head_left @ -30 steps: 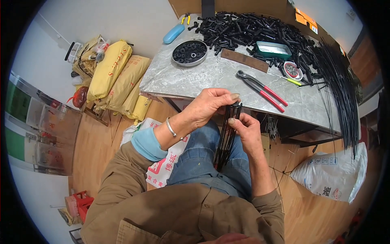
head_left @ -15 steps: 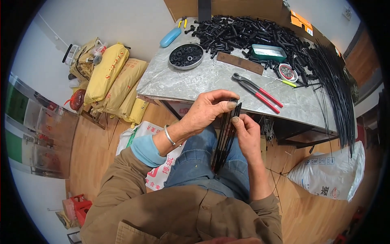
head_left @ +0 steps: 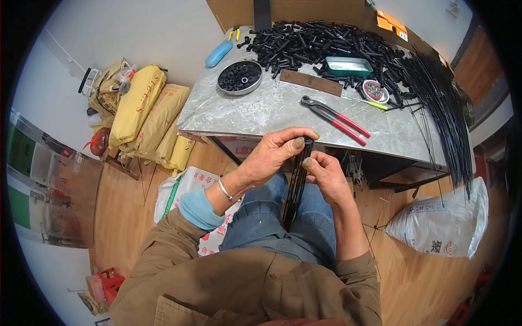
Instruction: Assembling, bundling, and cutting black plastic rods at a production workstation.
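Above my lap I hold a bundle of thin black rods [head_left: 293, 195], which looks like umbrella ribs. They hang down between my knees, gathered at the top by a small black fitting [head_left: 308, 141]. My left hand [head_left: 272, 155], with a silver bangle on its wrist, is closed round that fitting, thumb and fingers at its upper end. Just below and to the right, my right hand [head_left: 330, 179] pinches the rods, its thumb pressed against them. The curled fingers partly hide the fitting. Beyond my hands, end-cutting pliers [head_left: 340, 122] with red handles lie on the table.
On the grey table [head_left: 239, 117] are a round tin of black rings [head_left: 239, 91], a heap of black tubular parts [head_left: 326, 43], a green tray [head_left: 348, 74] and a rusty metal bar [head_left: 311, 82]. Long black rods [head_left: 454, 130] overhang its right edge. Yellow sacks [head_left: 138, 103] stand left.
The view has shifted slightly, so the table sits a little further left. Both hands keep hold of the bundle; my right thumb has shifted left, close beneath the fitting.
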